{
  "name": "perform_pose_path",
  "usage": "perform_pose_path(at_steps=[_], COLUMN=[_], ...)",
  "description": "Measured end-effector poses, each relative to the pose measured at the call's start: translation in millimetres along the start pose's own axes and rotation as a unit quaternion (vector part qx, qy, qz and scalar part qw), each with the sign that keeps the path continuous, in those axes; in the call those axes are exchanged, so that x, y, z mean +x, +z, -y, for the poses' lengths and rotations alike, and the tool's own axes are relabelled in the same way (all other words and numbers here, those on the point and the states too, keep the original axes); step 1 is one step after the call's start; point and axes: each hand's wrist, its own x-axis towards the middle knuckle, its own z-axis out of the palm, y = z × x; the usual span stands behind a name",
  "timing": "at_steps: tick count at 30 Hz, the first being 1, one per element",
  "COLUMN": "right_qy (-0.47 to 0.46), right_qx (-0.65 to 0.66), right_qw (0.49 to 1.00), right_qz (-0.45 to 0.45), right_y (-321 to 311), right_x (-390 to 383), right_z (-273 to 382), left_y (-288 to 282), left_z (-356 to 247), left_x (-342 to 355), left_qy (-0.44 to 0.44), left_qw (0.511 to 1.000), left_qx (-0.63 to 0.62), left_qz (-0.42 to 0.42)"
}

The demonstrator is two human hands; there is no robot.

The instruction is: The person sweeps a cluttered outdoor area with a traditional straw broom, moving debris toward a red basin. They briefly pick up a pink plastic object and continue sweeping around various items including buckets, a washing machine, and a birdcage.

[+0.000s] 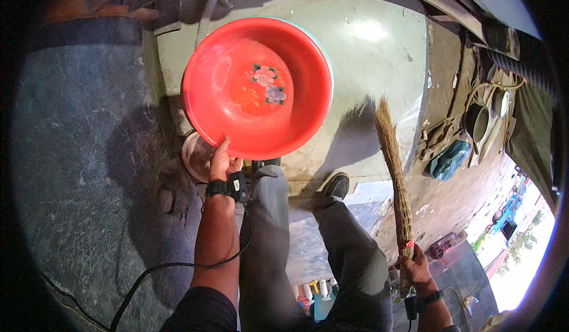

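My left hand (224, 163) grips the near rim of a round red plastic basin (222, 109) with a flower print on its bottom. A light blue rim (323, 50) peeks out behind the basin at its far right edge. My right hand (415, 267) is wrapped round the lower end of a straw broom (396, 172), whose bristles point up and away from me. The broom stays apart from the basin. Under my left hand, partly hidden by it, is a round pinkish container (195, 154).
A ribbed hose (207, 15) hangs at the far side above pale floor tiles (367, 53). Pans (477, 121) and a dark teal bag (449, 160) sit along the right wall. A black cable (172, 267) runs from my left wrist. An open doorway (515, 237) is at the right.
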Motion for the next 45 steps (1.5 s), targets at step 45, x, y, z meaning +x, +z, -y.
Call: perform_pose_path(at_steps=[45], right_qy=[-0.101], right_qx=[0.122], right_qw=[0.950], right_qz=[0.268], right_y=[191.1], right_x=[160.0], right_z=[205.9], left_y=[-204.9], left_z=[-61.8], left_x=[-304.3], left_qy=[0.080], left_qw=[0.965], left_qx=[0.202], left_qz=[-0.146])
